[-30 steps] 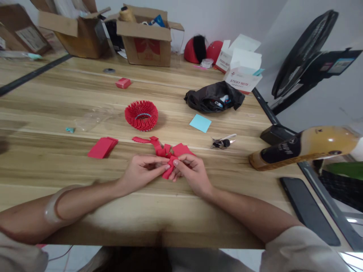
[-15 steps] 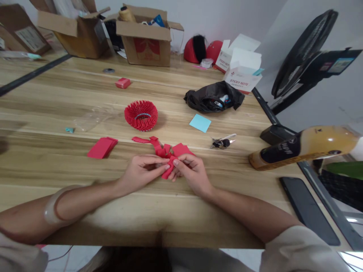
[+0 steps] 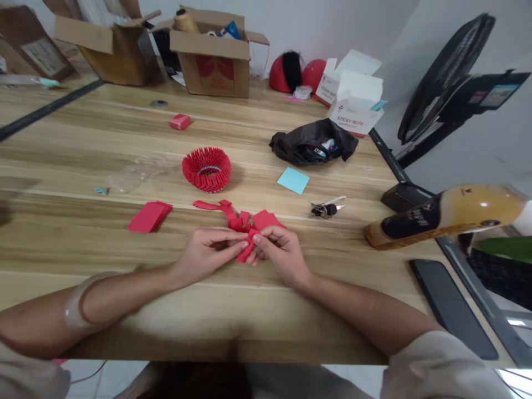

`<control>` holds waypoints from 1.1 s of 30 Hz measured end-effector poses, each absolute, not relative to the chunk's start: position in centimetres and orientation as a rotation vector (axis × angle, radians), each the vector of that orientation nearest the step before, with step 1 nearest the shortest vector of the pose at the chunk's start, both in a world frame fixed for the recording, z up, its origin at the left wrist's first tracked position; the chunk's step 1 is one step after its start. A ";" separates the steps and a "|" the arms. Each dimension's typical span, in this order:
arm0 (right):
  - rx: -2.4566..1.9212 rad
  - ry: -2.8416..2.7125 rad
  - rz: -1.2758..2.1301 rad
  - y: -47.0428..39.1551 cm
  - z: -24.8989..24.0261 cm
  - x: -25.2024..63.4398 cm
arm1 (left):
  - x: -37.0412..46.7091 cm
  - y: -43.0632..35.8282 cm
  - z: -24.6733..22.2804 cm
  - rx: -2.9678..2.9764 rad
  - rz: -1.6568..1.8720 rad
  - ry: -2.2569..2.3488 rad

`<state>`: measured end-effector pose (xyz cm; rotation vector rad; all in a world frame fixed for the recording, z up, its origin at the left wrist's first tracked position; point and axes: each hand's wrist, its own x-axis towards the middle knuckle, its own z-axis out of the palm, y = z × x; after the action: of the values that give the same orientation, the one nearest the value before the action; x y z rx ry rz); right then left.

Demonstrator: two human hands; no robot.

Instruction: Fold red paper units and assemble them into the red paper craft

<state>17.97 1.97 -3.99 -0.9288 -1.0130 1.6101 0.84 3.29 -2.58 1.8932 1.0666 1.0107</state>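
Between my hands is a small folded piece of red paper (image 3: 245, 252). My left hand (image 3: 211, 248) pinches its left side with thumb and forefinger, while my right hand (image 3: 281, 254) grips it from the right, thumb on top. The fingertips hide part of the paper. Just beyond my hands lie red folded paper pieces (image 3: 235, 223) and some flat red paper sheets (image 3: 266, 219). Farther off stands a round red bowl (image 3: 206, 169) built of many folded paper pieces. Left of my left hand is a stack of red paper (image 3: 149, 216).
A blue paper sheet (image 3: 293, 180), keys (image 3: 327, 208) and a black plastic bag (image 3: 313, 143) lie beyond my right hand. At the right are a drink bottle (image 3: 449, 215) and a phone (image 3: 453, 307). Cardboard boxes (image 3: 211, 66) line the back; a fan (image 3: 446, 77) stands right.
Almost nothing differs. Both hands stay in place on the folded red paper, with only a very slight shift of the fingers.
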 end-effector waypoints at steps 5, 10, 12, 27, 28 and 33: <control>-0.922 -1.024 1.615 2.0 -4.0 18.0 | 0.8 3.2 -2.7 1.895 1.001 1.092; -0.932 -1.002 1.614 2.0 -4.0 18.0 | 0.8 3.3 -2.6 1.901 0.988 1.085; -0.931 -1.002 1.614 2.0 -4.1 18.0 | 0.8 3.3 -2.5 1.901 1.003 1.075; -0.988 -1.070 1.550 2.1 -3.9 18.1 | 0.8 3.3 -2.5 1.912 1.059 1.074; -0.992 -1.086 1.564 2.1 -3.9 18.1 | 0.8 3.4 -2.6 1.915 1.065 1.076; -1.007 -1.135 1.591 2.1 -3.8 18.1 | 0.7 3.4 -2.6 1.919 1.081 1.105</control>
<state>18.10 2.07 -3.78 -1.0074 -1.1354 1.5908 0.71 3.36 -2.58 1.9194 1.1051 1.0807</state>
